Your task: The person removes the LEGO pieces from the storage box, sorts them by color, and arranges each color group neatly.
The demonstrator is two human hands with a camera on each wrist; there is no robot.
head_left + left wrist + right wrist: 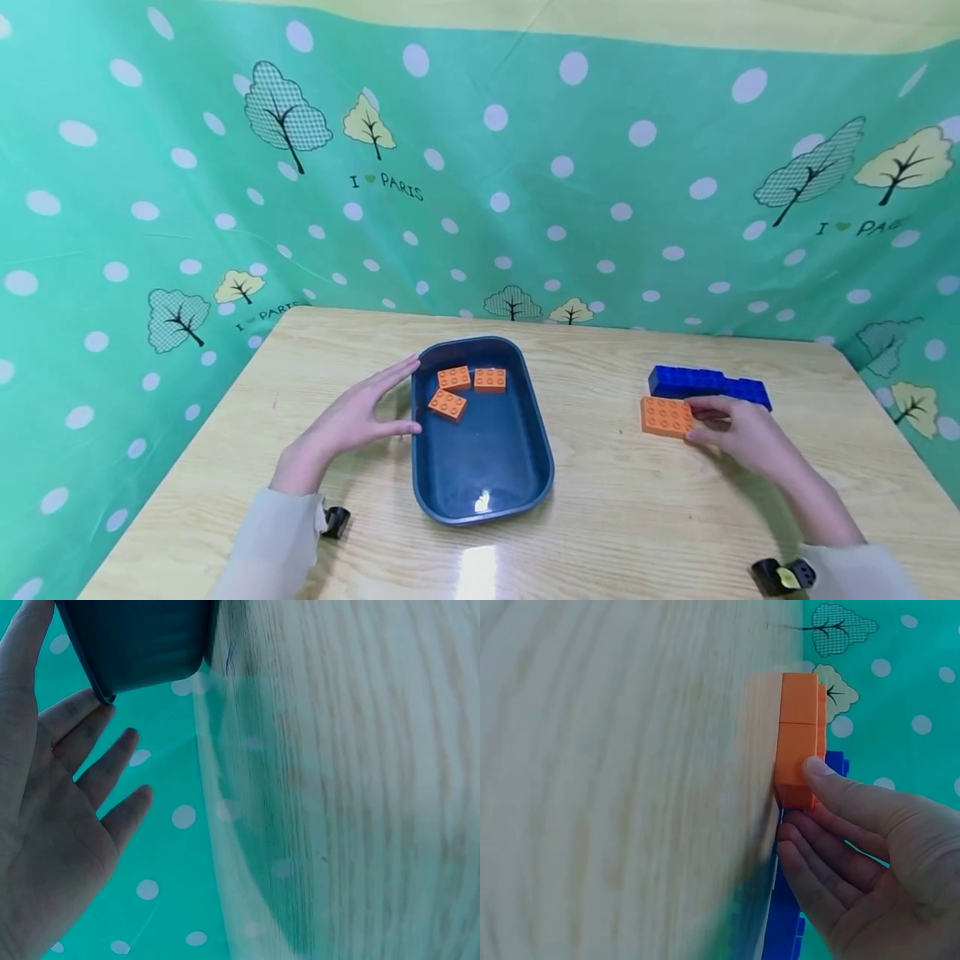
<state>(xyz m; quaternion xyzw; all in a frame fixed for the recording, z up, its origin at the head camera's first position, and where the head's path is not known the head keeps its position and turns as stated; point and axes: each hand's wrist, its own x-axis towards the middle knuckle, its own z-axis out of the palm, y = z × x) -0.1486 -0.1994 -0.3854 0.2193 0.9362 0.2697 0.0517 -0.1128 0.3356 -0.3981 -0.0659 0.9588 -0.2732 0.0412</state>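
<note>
On the right of the table my right hand [738,433] pinches the right end of a pair of orange toy bricks [666,417] lying side by side. A seam between the two shows in the right wrist view, where the thumb presses the nearer orange brick [796,757]. Right behind them lies a row of blue toy bricks [693,382]. My left hand [352,421] spreads its thumb and fingers along the left rim of a dark blue tray [487,512]; in the left wrist view its fingertips [99,699] touch the rim. Inside the tray are three orange bricks [447,405], toward the far end.
The wooden table [600,517] ends at the back against a green dotted cloth [420,217], which also hangs at both sides. Bare tabletop lies between the tray and the orange pair. A black wrist device [783,575] sits by each sleeve.
</note>
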